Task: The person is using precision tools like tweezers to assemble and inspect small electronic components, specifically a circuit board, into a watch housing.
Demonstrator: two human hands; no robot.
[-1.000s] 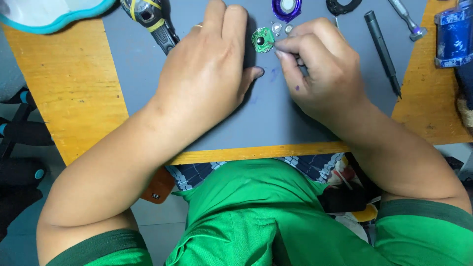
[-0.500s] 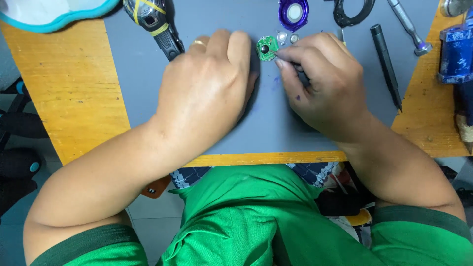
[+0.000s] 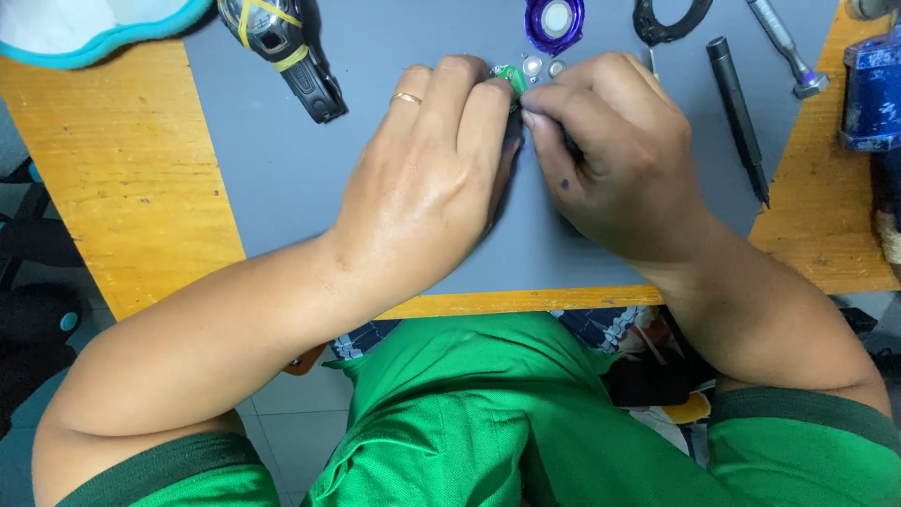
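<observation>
A small green round circuit board (image 3: 510, 77) lies on the grey mat (image 3: 282, 178), mostly covered by my fingers. My left hand (image 3: 432, 178), with a ring on one finger, presses its fingertips on the board. My right hand (image 3: 615, 155) is closed with its fingertips right against the board's right edge; whether it holds a thin tool I cannot tell. Just beyond the fingers lie two small silver round parts (image 3: 542, 67) and a purple ring-shaped part (image 3: 554, 21).
On the mat: a black-and-yellow device (image 3: 282, 47) at upper left, a black ring piece (image 3: 671, 19), a black screwdriver (image 3: 739, 113), a silver driver (image 3: 786, 49). A blue box (image 3: 873, 89) sits on the wooden table (image 3: 113, 169) at right; a teal-rimmed tray (image 3: 84, 28) at upper left.
Both hands have closed in over the green board, which was more exposed a second ago and is now nearly hidden. The view has shifted slightly.
</observation>
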